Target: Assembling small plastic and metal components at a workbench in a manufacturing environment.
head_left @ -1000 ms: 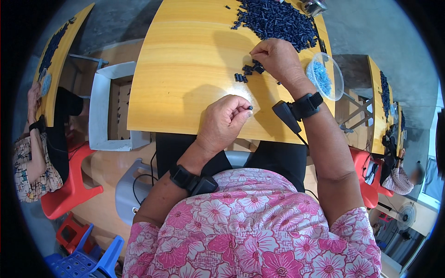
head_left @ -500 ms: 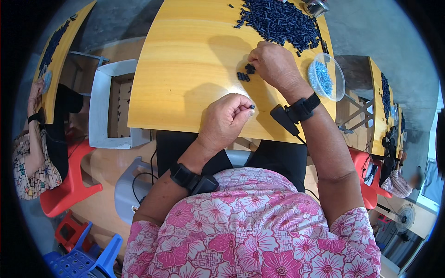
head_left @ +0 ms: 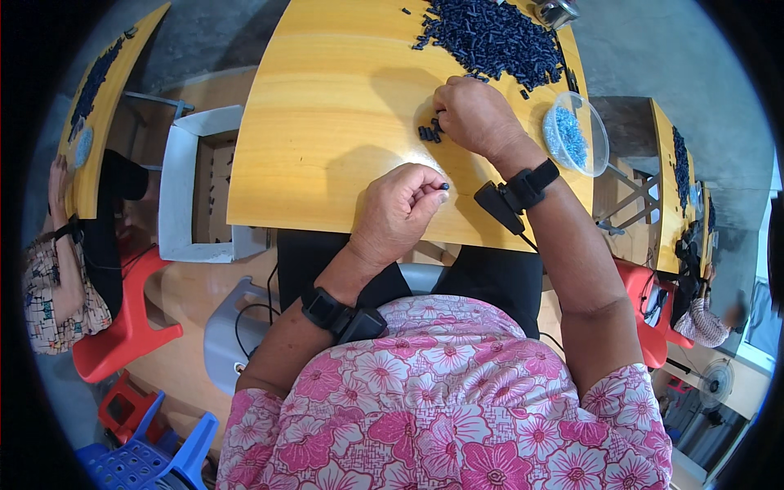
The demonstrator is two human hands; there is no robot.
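Note:
Just above the table's near edge, my left hand (head_left: pixel 400 208) is closed, pinching a small black cylindrical piece (head_left: pixel 444 187) between thumb and fingertips. My right hand (head_left: pixel 480 118) is farther away, over a small group of black cylindrical pieces (head_left: pixel 426 134). Its fingers curl down among them, and their tips are hidden behind the hand, so what they grip does not show. A large heap of the same black pieces (head_left: pixel 490 41) covers the far right of the table. Right of my right wrist stands a clear round plastic tub (head_left: pixel 600 140) holding small light-blue bits (head_left: pixel 567 135).
The yellow wooden table (head_left: pixel 318 106) ends just before my lap. A metal tin (head_left: pixel 557 12) stands at its far right corner. An open white box (head_left: pixel 178 192) with a few dark pieces inside is left of the table. Other people sit at tables on both sides.
My right hand has shifted slightly left and nearer, covering more of the small group of pieces. My left hand stays put with its piece. The left co-worker's hand has drawn back from their tub.

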